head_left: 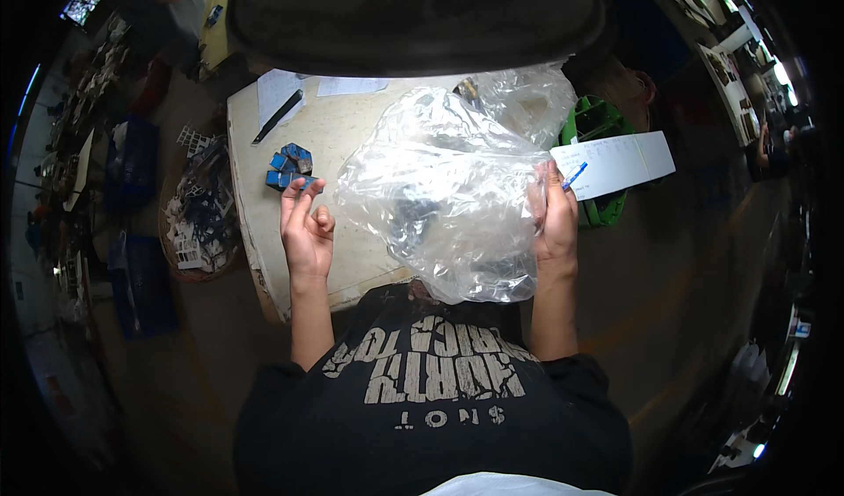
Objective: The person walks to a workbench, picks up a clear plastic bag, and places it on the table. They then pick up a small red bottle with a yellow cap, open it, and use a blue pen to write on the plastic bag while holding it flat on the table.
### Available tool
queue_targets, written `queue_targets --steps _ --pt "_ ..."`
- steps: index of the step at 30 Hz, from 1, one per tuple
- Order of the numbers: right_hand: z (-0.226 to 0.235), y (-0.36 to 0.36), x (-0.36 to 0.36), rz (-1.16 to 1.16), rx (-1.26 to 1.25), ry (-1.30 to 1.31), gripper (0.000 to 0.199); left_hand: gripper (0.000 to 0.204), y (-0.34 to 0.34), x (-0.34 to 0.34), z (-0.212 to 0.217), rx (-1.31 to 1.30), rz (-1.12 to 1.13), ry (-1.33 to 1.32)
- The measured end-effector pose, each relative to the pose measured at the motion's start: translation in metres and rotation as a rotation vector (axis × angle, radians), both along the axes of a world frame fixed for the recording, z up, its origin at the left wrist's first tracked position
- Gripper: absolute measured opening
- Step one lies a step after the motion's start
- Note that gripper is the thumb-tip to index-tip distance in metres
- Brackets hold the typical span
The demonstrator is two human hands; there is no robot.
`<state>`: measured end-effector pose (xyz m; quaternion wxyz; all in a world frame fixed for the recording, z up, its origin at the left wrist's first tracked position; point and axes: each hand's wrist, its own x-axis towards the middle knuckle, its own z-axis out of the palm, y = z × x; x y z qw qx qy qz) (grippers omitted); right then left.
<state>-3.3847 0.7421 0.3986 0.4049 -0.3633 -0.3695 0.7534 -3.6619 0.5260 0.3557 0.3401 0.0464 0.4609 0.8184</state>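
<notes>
A large clear plastic bag (466, 171) lies crumpled over the middle and right of the table, bulging toward me. Something dark shows faintly through it, too blurred by the film to name. My right hand (557, 219) is closed on the bag's right edge. Left of the bag, my left hand (308, 237) is raised with some fingers stretched apart and others curled. Its fingertips overlap the nearest of several small blue blocky pieces (290, 162); I cannot make out any grip on them.
A white table (264, 232) bears papers (352, 85) and a black stick-like tool (278, 116). At the right, a white written card (615, 164) with a blue pen (575, 176) rests over a green basket (602, 210). Left on the floor are a basket of white parts (189, 232) and blue crates (141, 285).
</notes>
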Motion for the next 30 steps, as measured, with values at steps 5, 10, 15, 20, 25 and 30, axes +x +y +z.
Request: queue_targets --steps 5,10,15,20,25,30 --pt "-0.012 -0.009 0.039 -0.104 -0.122 -0.141 0.028 0.075 0.013 0.055 -0.028 -0.061 -0.671 0.403" --pt "-0.023 -0.058 0.091 0.075 0.212 -0.253 0.022 0.075 0.030 0.140 -0.052 -0.011 -0.968 0.222" --pt "0.020 -0.098 0.182 -0.253 0.476 -0.535 0.021 0.067 0.050 0.202 -0.059 -0.061 -1.014 0.419" --pt "0.053 -0.164 0.330 0.043 0.564 -0.259 0.036 0.060 0.077 0.280 -0.073 -0.068 -1.067 0.667" --pt "0.063 -0.225 0.370 -0.084 0.778 -0.930 0.050 0.053 0.102 0.371 -0.099 -0.049 -1.215 0.739" --pt "0.045 -0.263 0.429 -0.292 0.636 -0.945 0.041 0.043 0.113 0.451 -0.075 -0.135 -1.488 0.401"
